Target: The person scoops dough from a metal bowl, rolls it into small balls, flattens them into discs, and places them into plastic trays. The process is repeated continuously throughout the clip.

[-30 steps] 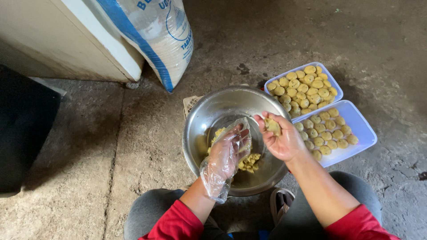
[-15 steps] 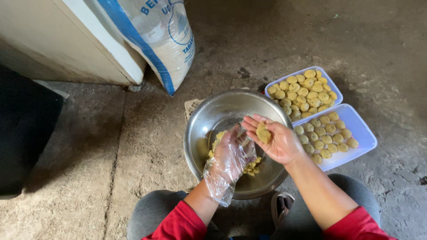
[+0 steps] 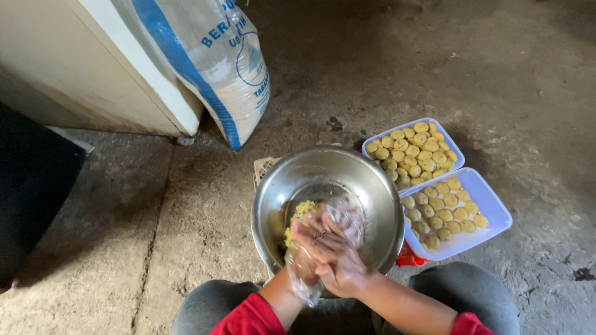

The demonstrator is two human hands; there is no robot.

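Observation:
A steel bowl [image 3: 268, 205] stands on the floor between my knees, with crumbly yellow dough [image 3: 300, 214] on its left inner side. Over the bowl's near side my two palms are pressed together. My bare right hand [image 3: 338, 260] lies on top. My left hand [image 3: 302, 277], in a loose clear plastic glove, is underneath and mostly covered. The small lump of dough I held a moment ago is hidden between the palms.
Two pale blue trays sit right of the bowl: the far tray [image 3: 458, 147] is packed with round yellow dough pieces, the near tray [image 3: 496, 214] partly filled. A white and blue sack [image 3: 217, 68] leans on a cream cabinet [image 3: 93, 80]. A dark object [image 3: 31, 186] lies at the left.
My right hand, which held a dough lump open in its palm, has turned over and come down onto my gloved left hand. Both hands moved closer to me.

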